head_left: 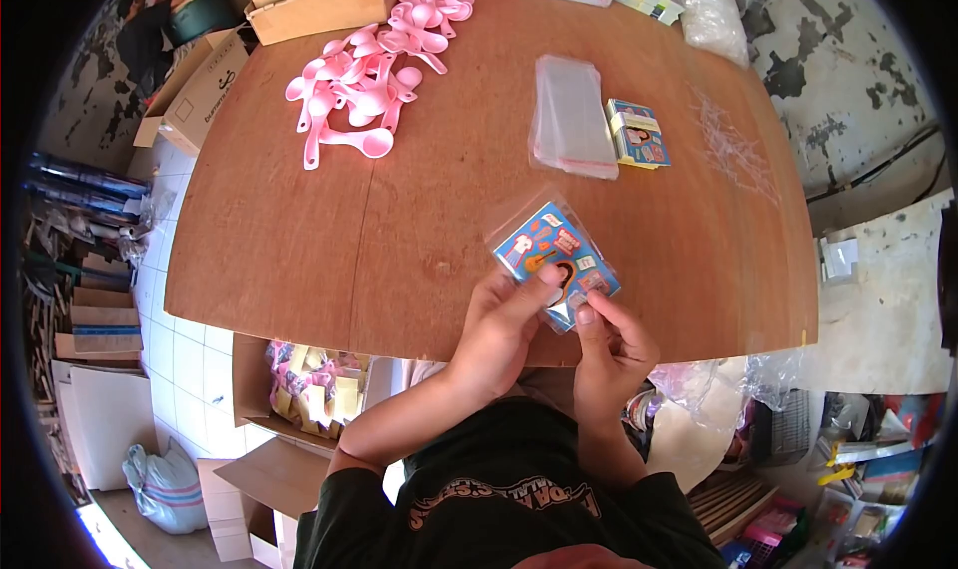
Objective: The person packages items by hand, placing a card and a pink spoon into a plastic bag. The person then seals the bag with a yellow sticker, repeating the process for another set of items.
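Over the near part of the table, my left hand point(504, 319) is closed on a blue printed card point(533, 246) with small pictures, its thumb flat on the front. Clear plastic around the card's edges looks like a bag. My right hand point(614, 337) pinches the card's lower right corner between thumb and forefinger. Beyond my hands lies a stack of clear plastic bags point(572, 115). Beside that stack is a banded bundle of similar blue cards point(638, 133).
Pink plastic spoons point(361, 90) lie piled at the table's point(439, 230) far left, near a cardboard box point(319, 8). Thin clear strips point(730, 140) are scattered at the right. Bubble wrap point(711, 15) sits at the far right edge. Below the near edge, an open box holds packed items point(317, 389).
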{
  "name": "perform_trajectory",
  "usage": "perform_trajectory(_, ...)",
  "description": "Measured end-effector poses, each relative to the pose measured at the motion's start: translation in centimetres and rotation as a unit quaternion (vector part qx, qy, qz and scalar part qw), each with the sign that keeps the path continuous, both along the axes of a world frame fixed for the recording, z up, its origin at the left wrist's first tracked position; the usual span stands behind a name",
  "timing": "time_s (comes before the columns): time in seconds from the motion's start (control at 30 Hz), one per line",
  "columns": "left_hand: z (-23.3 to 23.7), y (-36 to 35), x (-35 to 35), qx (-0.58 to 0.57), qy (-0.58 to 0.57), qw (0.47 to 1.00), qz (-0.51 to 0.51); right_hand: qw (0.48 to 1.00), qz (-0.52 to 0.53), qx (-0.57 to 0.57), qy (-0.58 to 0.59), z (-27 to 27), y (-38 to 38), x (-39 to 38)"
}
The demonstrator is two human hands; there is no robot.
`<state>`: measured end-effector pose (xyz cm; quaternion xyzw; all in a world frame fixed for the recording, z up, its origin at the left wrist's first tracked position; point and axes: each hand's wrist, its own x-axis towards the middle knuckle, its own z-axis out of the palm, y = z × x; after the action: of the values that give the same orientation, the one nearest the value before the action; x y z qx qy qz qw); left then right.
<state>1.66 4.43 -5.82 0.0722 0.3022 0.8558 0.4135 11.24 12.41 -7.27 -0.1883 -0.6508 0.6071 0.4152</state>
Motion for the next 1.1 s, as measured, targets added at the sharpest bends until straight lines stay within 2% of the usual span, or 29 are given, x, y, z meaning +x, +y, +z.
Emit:
perform_trajectory(0.1,1.2,0.0,-1.4,0.094,-0.038,0.994,0.048,0.999,0.046,0.014,-0.024,-0.2,-0.1,0.0)
perform_trajectory(0.17,0.8,0.2,-1.8,0.106,-0.054,0.99,0.072,0.991,0.067,-0.099,0.052,0.0,-0.7,-0.8)
perform_trajectory(0.2,0.6,0.4,-2.0,0.118,-0.067,0.986,0.096,0.992,0.067,-0.098,0.051,0.2,-0.5,-0.7)
perform_trajectory(0.27,0.5,0.4,-2.3,0.142,-0.086,0.981,0.105,0.956,0.171,-0.222,0.085,0.5,0.1,-0.4)
perform_trajectory(0.43,0.8,0.4,-1.7,0.121,-0.091,0.982,0.114,0.956,0.188,-0.216,0.063,-0.1,0.4,-0.6)
perform_trajectory(0.53,0.9,-0.1,-1.3,0.094,-0.066,0.992,0.059,0.972,0.145,-0.177,0.058,-0.5,0.0,-0.9)
perform_trajectory(0.57,0.9,0.2,-0.8,0.06,-0.071,0.992,0.085,0.979,0.132,-0.147,0.051,-0.7,0.0,-1.0)
perform_trajectory(0.63,1.0,0.2,0.2,0.054,-0.056,0.994,0.077,0.985,0.12,-0.116,0.043,-0.5,-0.2,-1.2)
perform_trajectory(0.7,0.5,0.2,0.7,0.044,-0.009,0.998,0.049,0.992,0.097,-0.08,-0.012,0.4,-0.5,-1.4)
perform_trajectory(0.8,-0.1,0.2,1.8,0.04,-0.038,0.998,0.044,0.989,0.092,-0.104,0.043,0.8,-0.6,-2.1)
perform_trajectory(0.87,-0.4,0.1,1.9,0.039,-0.033,0.998,0.038,0.987,0.117,-0.104,0.043,0.8,-0.4,-1.8)
perform_trajectory(0.93,-0.6,-0.1,2.0,0.01,-0.055,0.998,0.015,0.976,0.134,-0.167,0.026,1.5,-0.6,-1.6)
perform_trajectory(1.07,-1.0,-0.4,1.7,0.01,-0.022,1.0,0.0,0.974,0.124,-0.188,0.028,1.5,-0.5,-1.5)
perform_trajectory(1.1,-0.6,-0.4,1.3,0.055,-0.022,0.998,0.027,0.971,0.134,-0.193,0.032,1.3,-0.4,-1.4)
